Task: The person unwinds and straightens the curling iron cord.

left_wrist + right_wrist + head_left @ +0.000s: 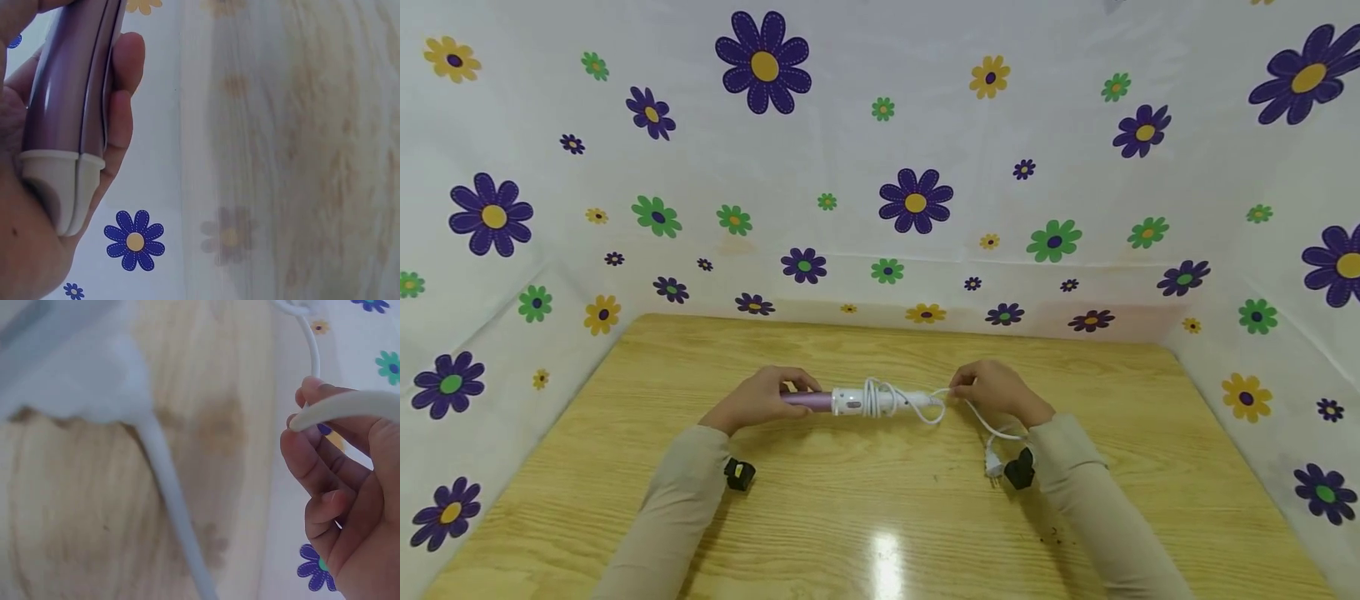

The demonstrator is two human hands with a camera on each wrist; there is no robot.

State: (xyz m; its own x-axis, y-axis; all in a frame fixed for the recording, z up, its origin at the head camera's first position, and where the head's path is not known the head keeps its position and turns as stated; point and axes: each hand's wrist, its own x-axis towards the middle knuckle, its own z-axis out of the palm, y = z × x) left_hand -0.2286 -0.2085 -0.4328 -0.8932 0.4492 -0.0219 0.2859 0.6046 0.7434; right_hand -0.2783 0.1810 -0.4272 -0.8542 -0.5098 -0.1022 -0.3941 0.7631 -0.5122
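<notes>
A hair straightener (850, 402) with a purple barrel and a white handle lies crosswise over the table's middle, its white cord (871, 398) looped round the handle. My left hand (767, 396) grips the purple end; in the left wrist view, fingers wrap its split purple body (69, 81) with the pale tip (59, 181) against the palm. Just beyond the handle's other end, my right hand (996, 390) pinches the cord between thumb and fingers, as the right wrist view shows at the held cord (350, 406). The white plug (994, 465) hangs or rests below my right wrist.
The wood-grain table (850, 533) is bordered by a white flower-printed cloth (820, 150) at the back and sides. Black wrist devices, one at the left wrist (740, 474) and one at the right wrist (1020, 469), show under the sleeves. Small dark specks (1054, 533) lie near the right forearm.
</notes>
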